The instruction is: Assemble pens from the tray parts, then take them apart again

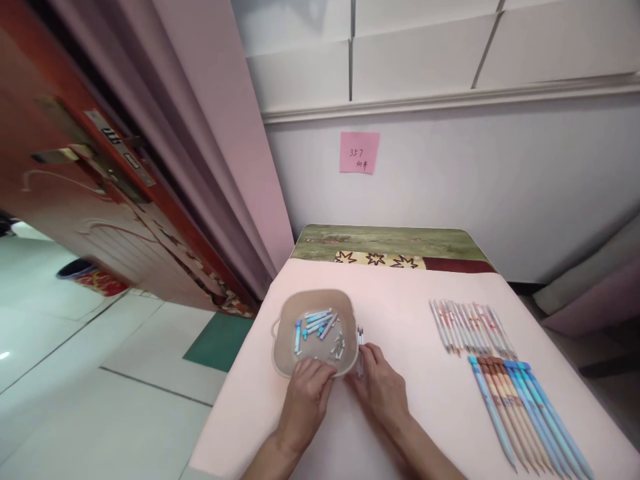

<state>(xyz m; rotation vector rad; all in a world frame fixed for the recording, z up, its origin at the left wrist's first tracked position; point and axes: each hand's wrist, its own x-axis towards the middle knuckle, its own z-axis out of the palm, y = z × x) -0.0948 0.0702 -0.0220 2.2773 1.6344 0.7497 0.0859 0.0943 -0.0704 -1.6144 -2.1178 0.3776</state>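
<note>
A beige plastic basin [281,353] stands on the left part of the table. Inside lie several short blue-and-grey pen parts [320,323] and a small heap of tiny grey pieces [339,347]. My left hand [307,393] is closed over the basin's near rim, its fingertips partly hidden. Just outside the right wall, my right hand [383,387] pinches a few thin pen refills [360,340], dark tips pointing away from me. Their lower ends are partly covered by my fingers.
On the right lie a row of slim white-and-red pens [473,327] and, nearer me, a row of blue and brown pens [525,413]. A pale pink cover [400,300] spreads over the table. A wall with a pink note [359,153] stands behind; a door [100,167] is left.
</note>
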